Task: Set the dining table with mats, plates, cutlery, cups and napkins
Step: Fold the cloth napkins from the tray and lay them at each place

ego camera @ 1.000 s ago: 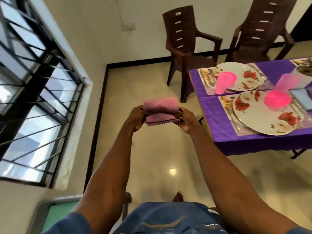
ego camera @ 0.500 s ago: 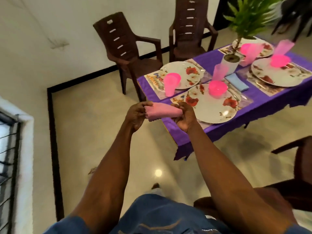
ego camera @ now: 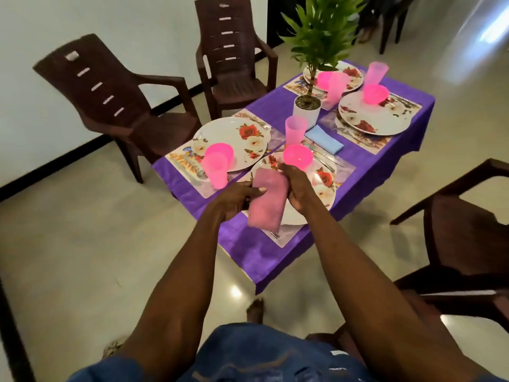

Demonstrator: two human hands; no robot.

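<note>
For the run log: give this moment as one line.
step: napkin placing | left hand: holds pink napkin | right hand: holds same napkin | position: over near floral plate | table: blue napkin already laid

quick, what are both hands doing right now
Left hand: holding the folded pink napkin at its left side.
Right hand: gripping the same napkin from the right.

We see our own two bare forearms, without sleeves, watch or bracelet as far as the wrists. Our left hand point(ego camera: 237, 198) and right hand point(ego camera: 301, 188) wear no gloves and no rings that we can make out. Our blue denim shorts point(ego camera: 264, 354) carry faded patches and a small pale label. One bare foot point(ego camera: 254, 310) shows.
</note>
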